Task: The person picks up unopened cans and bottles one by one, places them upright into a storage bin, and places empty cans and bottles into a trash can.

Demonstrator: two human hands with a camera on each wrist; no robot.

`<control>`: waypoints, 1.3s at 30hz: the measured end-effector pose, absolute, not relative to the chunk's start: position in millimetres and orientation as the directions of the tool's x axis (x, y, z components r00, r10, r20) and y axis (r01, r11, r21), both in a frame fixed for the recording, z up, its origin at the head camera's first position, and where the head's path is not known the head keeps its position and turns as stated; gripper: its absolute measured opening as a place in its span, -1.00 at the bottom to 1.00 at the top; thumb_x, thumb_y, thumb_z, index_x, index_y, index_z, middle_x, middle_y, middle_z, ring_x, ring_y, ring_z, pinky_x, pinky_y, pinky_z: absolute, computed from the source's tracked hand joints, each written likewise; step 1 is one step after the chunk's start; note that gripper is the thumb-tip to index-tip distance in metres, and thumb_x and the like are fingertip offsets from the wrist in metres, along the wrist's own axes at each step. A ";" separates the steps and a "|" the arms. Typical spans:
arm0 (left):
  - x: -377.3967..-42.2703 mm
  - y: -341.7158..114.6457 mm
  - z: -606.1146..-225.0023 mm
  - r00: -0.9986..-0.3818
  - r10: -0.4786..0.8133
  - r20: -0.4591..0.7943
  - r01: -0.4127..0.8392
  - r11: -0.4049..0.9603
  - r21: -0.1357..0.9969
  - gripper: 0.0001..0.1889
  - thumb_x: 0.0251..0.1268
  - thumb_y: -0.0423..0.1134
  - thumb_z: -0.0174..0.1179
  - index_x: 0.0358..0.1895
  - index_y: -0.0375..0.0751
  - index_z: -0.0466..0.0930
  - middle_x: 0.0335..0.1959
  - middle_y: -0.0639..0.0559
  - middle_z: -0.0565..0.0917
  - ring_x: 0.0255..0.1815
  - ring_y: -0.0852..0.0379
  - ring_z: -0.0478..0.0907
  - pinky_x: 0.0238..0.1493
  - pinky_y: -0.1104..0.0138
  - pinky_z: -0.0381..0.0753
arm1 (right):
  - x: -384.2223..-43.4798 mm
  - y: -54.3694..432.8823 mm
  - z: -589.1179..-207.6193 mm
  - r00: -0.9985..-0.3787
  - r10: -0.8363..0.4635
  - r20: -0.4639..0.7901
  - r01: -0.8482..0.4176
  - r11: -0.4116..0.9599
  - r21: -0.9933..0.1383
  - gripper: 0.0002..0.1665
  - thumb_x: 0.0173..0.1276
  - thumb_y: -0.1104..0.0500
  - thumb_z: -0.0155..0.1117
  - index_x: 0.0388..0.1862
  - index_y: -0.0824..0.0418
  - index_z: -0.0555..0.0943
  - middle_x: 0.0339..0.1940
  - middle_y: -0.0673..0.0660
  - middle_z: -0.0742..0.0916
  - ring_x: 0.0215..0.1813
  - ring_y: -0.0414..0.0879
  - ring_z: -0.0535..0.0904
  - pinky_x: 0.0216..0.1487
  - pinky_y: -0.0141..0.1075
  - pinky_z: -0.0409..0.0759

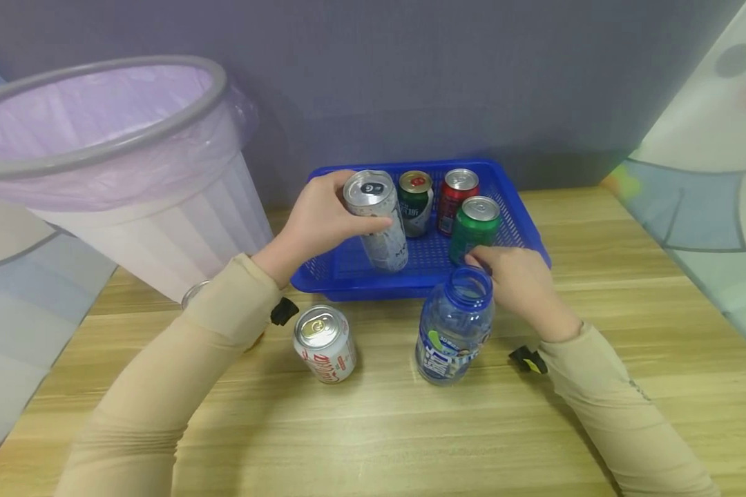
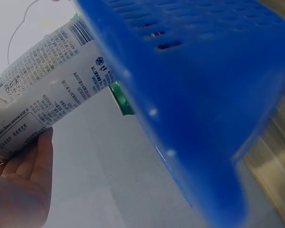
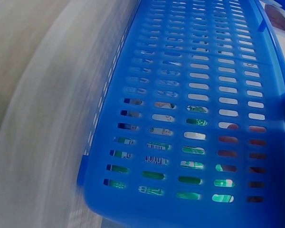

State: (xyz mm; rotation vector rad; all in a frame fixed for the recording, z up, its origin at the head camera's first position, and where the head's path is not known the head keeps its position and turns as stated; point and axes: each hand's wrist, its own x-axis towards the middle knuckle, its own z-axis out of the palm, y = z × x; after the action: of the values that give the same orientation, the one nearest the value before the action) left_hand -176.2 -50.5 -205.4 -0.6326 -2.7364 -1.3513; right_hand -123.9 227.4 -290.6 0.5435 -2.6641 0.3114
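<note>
My left hand (image 1: pixel 326 214) grips a tall pale drink can (image 1: pixel 385 238), tilted over the left part of the blue basket (image 1: pixel 360 281). In the left wrist view, the fingers curl under one end of this printed can (image 2: pixel 47 90). My right hand (image 1: pixel 519 276) reaches over the basket's front right and holds a green can (image 1: pixel 477 224) low on its side; some of its fingers are hidden. A dark green can (image 1: pixel 415 207) with a gold top and a red can (image 1: pixel 456 200) stand behind. Green shows through the basket's slots (image 3: pixel 190 180) in the right wrist view.
A clear blue-necked plastic bottle (image 1: pixel 447 338) and a white Coca-Cola can (image 1: pixel 326 348) stand on the wooden table (image 1: pixel 385 442) before the basket. At left is a large bin (image 1: pixel 180 214) with a purple liner. Another can's rim (image 1: pixel 193 292) shows behind my left forearm.
</note>
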 end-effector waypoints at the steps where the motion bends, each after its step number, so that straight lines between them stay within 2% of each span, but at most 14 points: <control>1: -178.2 -48.9 -205.3 -0.915 0.356 0.189 0.368 0.548 0.751 -0.48 -0.13 -0.03 0.49 -0.02 -0.06 0.59 -0.22 0.06 0.68 -0.26 0.17 0.58 -0.22 0.27 0.57 | -123.8 227.5 -290.7 -0.843 -0.325 0.430 -0.415 0.900 -0.135 -0.80 0.34 0.10 0.18 -0.39 0.19 0.63 -0.67 0.08 0.63 -0.59 0.03 0.58 -0.56 -0.06 0.48; 10: -190.4 -35.1 -213.1 -0.877 0.462 0.133 0.415 0.588 0.695 -0.45 -0.12 -0.05 0.49 -0.01 -0.17 0.55 -0.20 0.05 0.68 -0.23 0.18 0.61 -0.18 0.30 0.61 | -119.4 226.1 -288.3 -0.858 -0.313 0.406 -0.398 0.906 -0.142 -0.79 0.35 0.10 0.18 -0.43 0.18 0.61 -0.71 0.06 0.58 -0.62 0.00 0.52 -0.58 -0.09 0.44; 15: -193.9 -31.4 -221.1 -0.885 0.448 0.129 0.398 0.581 0.710 -0.49 -0.12 -0.06 0.49 -0.07 -0.18 0.56 -0.24 0.02 0.68 -0.28 0.14 0.59 -0.24 0.29 0.59 | -119.4 225.2 -288.3 -0.847 -0.321 0.424 -0.408 0.904 -0.131 -0.77 0.34 0.09 0.17 -0.47 0.18 0.60 -0.74 0.04 0.54 -0.65 -0.04 0.48 -0.61 -0.11 0.42; 24: -197.3 -27.8 -233.2 -0.887 0.448 0.112 0.388 0.591 0.707 -0.52 -0.14 -0.05 0.49 -0.15 -0.18 0.56 -0.31 0.01 0.67 -0.33 0.11 0.55 -0.28 0.30 0.55 | -116.5 224.1 -286.5 -0.852 -0.316 0.419 -0.400 0.907 -0.130 -0.78 0.35 0.09 0.16 -0.43 0.17 0.62 -0.71 0.05 0.58 -0.64 -0.02 0.51 -0.60 -0.09 0.43; 30: -199.3 -27.5 -236.3 -0.878 0.471 0.081 0.385 0.596 0.704 -0.44 -0.16 -0.09 0.50 -0.04 -0.23 0.54 -0.20 -0.03 0.68 -0.22 0.10 0.58 -0.14 0.27 0.57 | -115.9 224.8 -287.4 -0.844 -0.319 0.430 -0.406 0.905 -0.125 -0.79 0.33 0.11 0.17 -0.46 0.17 0.61 -0.73 0.03 0.56 -0.65 -0.05 0.48 -0.61 -0.12 0.42; 34: -201.0 -26.4 -237.2 -0.851 0.520 0.074 0.416 0.580 0.700 -0.38 -0.15 -0.16 0.50 0.06 -0.27 0.50 -0.12 -0.06 0.66 -0.14 0.07 0.58 -0.05 0.25 0.57 | -115.9 225.4 -289.1 -0.840 -0.323 0.436 -0.411 0.903 -0.123 -0.77 0.33 0.11 0.17 -0.49 0.17 0.59 -0.75 0.01 0.53 -0.67 -0.07 0.45 -0.62 -0.14 0.40; 39: -205.1 -25.8 -238.9 -0.803 0.591 0.074 0.473 0.557 0.683 -0.39 -0.20 -0.21 0.52 0.04 -0.24 0.52 -0.11 -0.04 0.66 -0.12 0.10 0.57 0.00 0.27 0.54 | -115.6 224.5 -289.3 -0.836 -0.326 0.442 -0.418 0.900 -0.126 -0.75 0.33 0.10 0.16 -0.53 0.16 0.56 -0.76 0.00 0.50 -0.67 -0.08 0.42 -0.63 -0.16 0.38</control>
State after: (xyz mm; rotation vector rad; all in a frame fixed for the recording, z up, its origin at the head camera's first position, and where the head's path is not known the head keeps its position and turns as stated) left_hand -205.1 -25.8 -238.9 -1.0050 -2.9138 -1.1959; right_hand -115.6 224.5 -289.3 0.5431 -2.6469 0.3039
